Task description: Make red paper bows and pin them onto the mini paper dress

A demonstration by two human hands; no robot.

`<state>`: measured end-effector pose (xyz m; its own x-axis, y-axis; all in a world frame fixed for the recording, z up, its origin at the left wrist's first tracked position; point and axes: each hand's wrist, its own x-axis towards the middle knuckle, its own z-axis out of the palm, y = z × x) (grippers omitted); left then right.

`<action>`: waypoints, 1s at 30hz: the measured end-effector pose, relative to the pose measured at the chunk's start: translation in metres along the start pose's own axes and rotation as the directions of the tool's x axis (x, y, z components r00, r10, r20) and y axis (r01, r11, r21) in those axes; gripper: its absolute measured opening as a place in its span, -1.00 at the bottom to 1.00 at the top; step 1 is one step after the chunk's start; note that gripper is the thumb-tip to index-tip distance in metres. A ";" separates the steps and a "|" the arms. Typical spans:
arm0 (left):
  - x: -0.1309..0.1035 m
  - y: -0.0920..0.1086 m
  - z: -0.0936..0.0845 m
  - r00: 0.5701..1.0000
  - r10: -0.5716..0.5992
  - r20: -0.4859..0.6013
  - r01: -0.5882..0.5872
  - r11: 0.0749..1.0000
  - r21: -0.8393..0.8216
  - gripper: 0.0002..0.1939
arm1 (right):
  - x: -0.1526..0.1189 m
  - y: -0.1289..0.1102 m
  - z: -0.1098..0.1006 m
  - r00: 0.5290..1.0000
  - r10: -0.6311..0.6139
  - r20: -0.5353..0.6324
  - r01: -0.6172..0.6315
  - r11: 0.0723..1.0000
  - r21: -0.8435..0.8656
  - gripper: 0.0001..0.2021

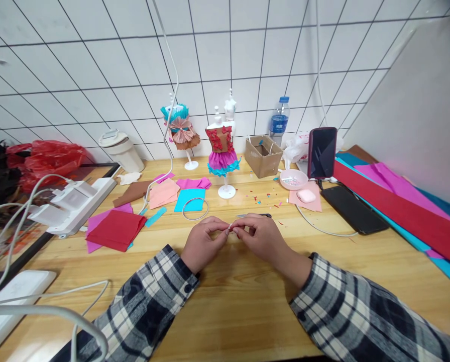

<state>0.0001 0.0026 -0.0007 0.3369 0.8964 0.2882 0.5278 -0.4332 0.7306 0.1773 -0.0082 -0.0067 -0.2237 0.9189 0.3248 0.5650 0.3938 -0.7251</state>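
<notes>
My left hand (206, 242) and my right hand (263, 239) meet above the table, thumbs and fingertips pinched together. Something tiny seems to be between them, too small to name. Just behind my right hand lies a thin dark-handled tool (264, 215), mostly hidden. Beyond the hands stands a small dress form (217, 119) on a white base. It wears a brown bodice (220, 139) with red trim and a magenta skirt (223, 160) edged in turquoise. A thin ring (183, 211) lies on a turquoise paper square (197, 197), left of the hands.
Left are red paper sheets (115, 230) and a power strip (84, 208) with cables. Behind stand another dressed form (180, 128), a cardboard box (263, 162) and a water bottle (279, 120). A pink bowl (293, 179), upright phone (322, 151), black power bank (355, 210) and long red strip (402, 213) lie right.
</notes>
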 end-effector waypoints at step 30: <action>-0.003 0.004 0.001 1.000 0.024 0.015 -0.024 0.998 0.056 -0.88 | 0.000 -0.002 0.003 0.994 0.103 0.038 -0.106 0.989 0.103 -0.93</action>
<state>0.0023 -0.0018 0.0005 0.3609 0.8844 0.2961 0.5625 -0.4596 0.6873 0.1743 -0.0090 -0.0070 -0.1948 0.9546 0.2253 0.5005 0.2943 -0.8142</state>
